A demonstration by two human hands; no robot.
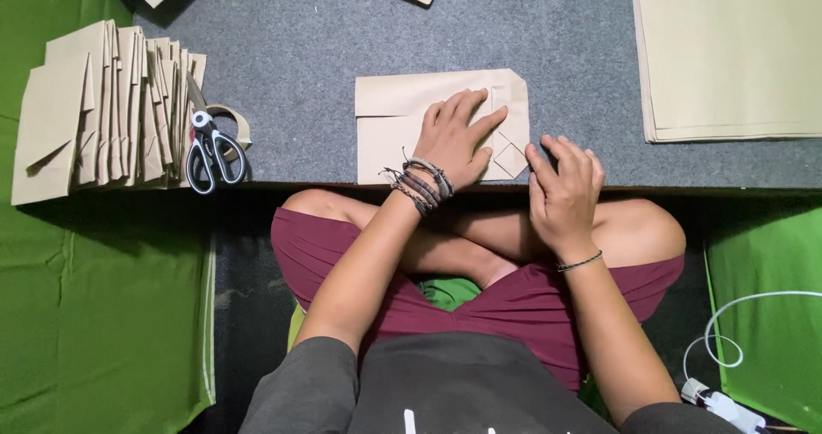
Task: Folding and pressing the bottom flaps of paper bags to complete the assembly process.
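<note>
A folded tan paper bag (402,109) lies flat on the grey board (291,49) in front of me. My left hand (458,139), with several bracelets at the wrist, presses flat on the bag's middle, fingers spread toward its folded right end. My right hand (563,186) rests at the board's front edge just right of the bag, fingers curled near the bag's lower right corner, holding nothing that I can see.
A stack of folded paper bags (103,109) stands at the left, with black-handled scissors (210,151) and a tape roll (233,117) beside it. Flat paper sheets (728,57) lie at the right. A white cable (728,331) runs over green cloth at lower right.
</note>
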